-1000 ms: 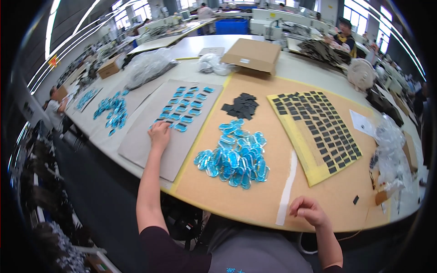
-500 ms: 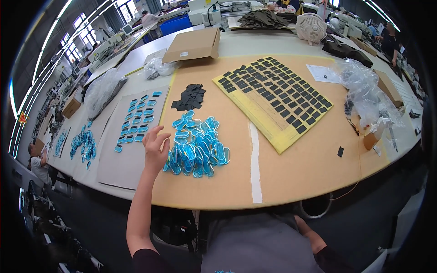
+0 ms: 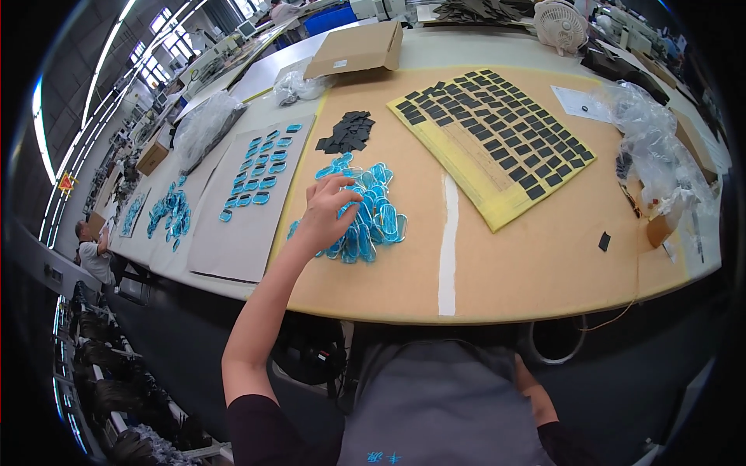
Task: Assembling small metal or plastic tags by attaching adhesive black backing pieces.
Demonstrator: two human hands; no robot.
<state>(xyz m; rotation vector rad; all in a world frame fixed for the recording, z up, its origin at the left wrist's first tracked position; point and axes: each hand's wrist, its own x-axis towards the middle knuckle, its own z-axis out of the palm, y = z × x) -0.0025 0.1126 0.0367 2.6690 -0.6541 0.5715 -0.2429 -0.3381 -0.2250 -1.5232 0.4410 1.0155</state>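
My left hand (image 3: 330,210) is over a heap of shiny blue oval pieces (image 3: 385,221), its fingers bent and apart, and nothing shows between them. It hides part of the heap; whether the fingertips touch a piece I cannot tell. To the left, a grey board (image 3: 233,245) bears rows of blue ovals with dark patches (image 3: 253,185). Behind the heap lies a loose pile of black fabric pieces (image 3: 347,133). My right forearm (image 3: 536,394) is low beside the grey apron (image 3: 443,404), and the right hand itself is hidden.
A yellow board (image 3: 497,213) carries many black rectangles at the right. One black piece (image 3: 604,241) lies apart, near clear plastic bags (image 3: 645,128). A cardboard box (image 3: 357,50) stands at the back. More blue pieces (image 3: 171,210) lie far left, where another person (image 3: 95,255) stands.
My left hand has moved right, from beside the grey board's edge to over the blue heap. The whole view has shifted a little. My right arm stays low.
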